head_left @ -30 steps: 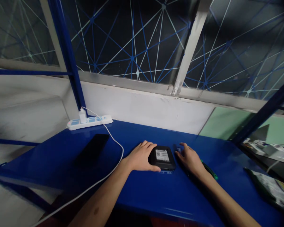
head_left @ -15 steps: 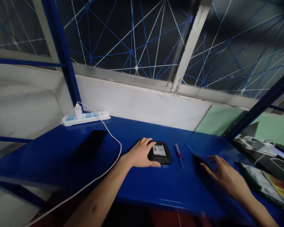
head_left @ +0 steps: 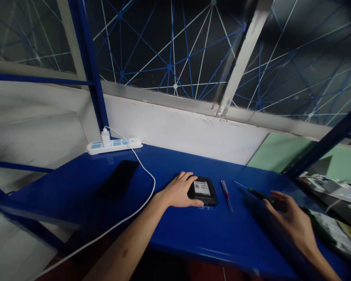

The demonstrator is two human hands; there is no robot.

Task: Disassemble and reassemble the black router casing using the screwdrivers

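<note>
My left hand (head_left: pixel 181 190) rests on the table with its fingers and thumb around the left side of a flat black device (head_left: pixel 213 194). A white printed label faces up on that device. My right hand (head_left: pixel 294 218) is closed on a screwdriver (head_left: pixel 259 195) with a dark green handle, held between thumb and fingers. Its thin shaft points to the far left, and its shadow falls on the table. Between the device and this tool lies a smaller screwdriver (head_left: pixel 226 192) with a clear and red handle.
On the blue table (head_left: pixel 187 234) a black phone-like slab (head_left: pixel 119 177) lies at left. A white cable (head_left: pixel 134 212) runs from the power strip (head_left: pixel 117 145) across the table. A shiny printed packet (head_left: pixel 336 230) lies at right, beside a dark surface with white adapters (head_left: pixel 333 189).
My right hand has closed on the green-handled screwdriver and lifted its handle. The left hand stays on the device. The whole view has shifted slightly.
</note>
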